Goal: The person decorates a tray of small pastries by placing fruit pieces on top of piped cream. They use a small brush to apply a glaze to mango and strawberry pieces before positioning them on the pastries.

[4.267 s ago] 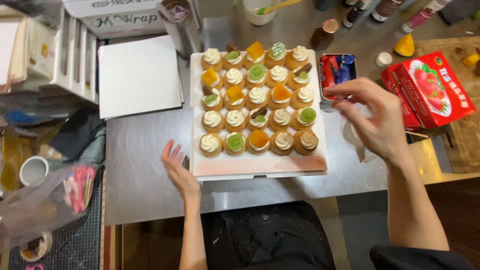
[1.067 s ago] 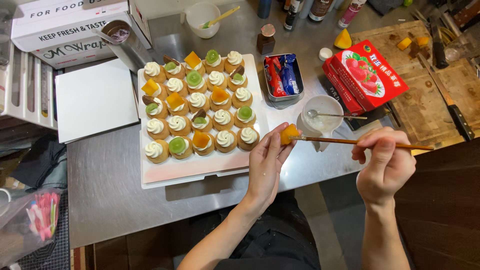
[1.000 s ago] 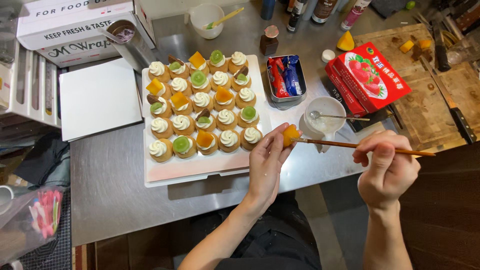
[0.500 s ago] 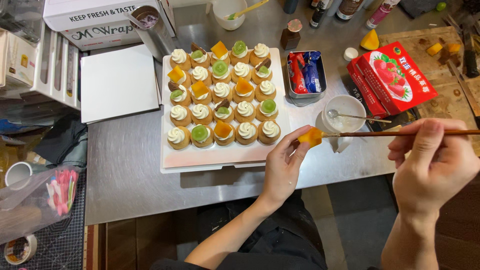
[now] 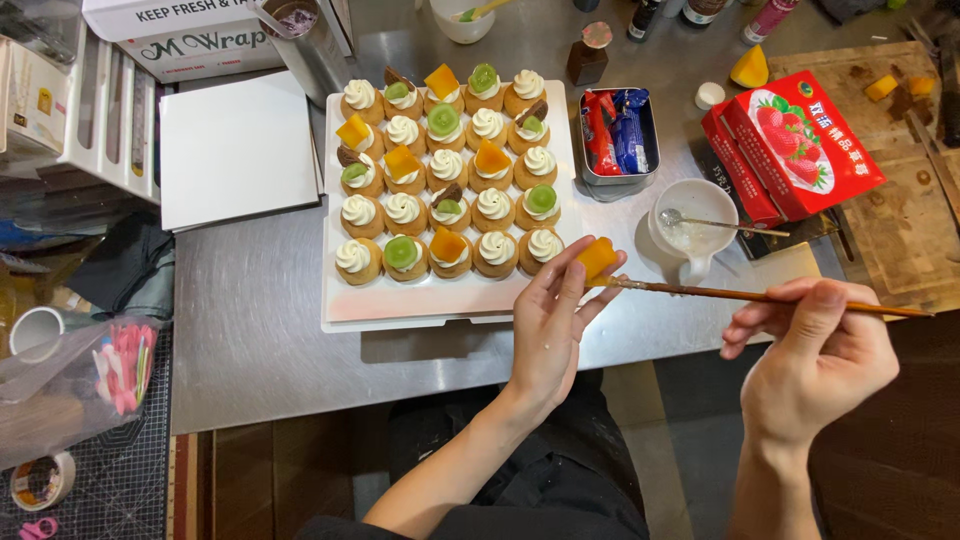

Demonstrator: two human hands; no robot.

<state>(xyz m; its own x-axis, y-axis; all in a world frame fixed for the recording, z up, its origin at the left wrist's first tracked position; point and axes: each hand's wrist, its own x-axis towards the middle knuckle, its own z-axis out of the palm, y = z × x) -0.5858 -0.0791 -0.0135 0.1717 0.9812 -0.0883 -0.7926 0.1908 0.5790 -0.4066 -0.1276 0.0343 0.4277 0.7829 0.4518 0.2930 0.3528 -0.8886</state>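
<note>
My left hand [image 5: 548,322] pinches a small orange fruit wedge [image 5: 598,259] between fingertips, just right of a white tray [image 5: 440,301]. My right hand [image 5: 818,352] grips a long thin wooden brush [image 5: 760,296] whose tip touches the wedge. The tray carries several cream-topped pastry cups [image 5: 444,169]; some bear orange wedges, green slices or brown pieces, others only cream. A white cup with a spoon [image 5: 694,222] stands just beyond the brush.
A metal tin of red and blue packets [image 5: 618,137], a red fruit box [image 5: 795,143], a wooden cutting board with fruit pieces [image 5: 912,180], a white flat box [image 5: 236,148], a steel jug [image 5: 305,40] and a clear bag [image 5: 75,378] surround the steel counter [image 5: 260,340].
Earlier both hands were empty near the tray. Since then my left hand has taken an orange wedge and my right a brush; over the last second they stay together at the tray's right corner.
</note>
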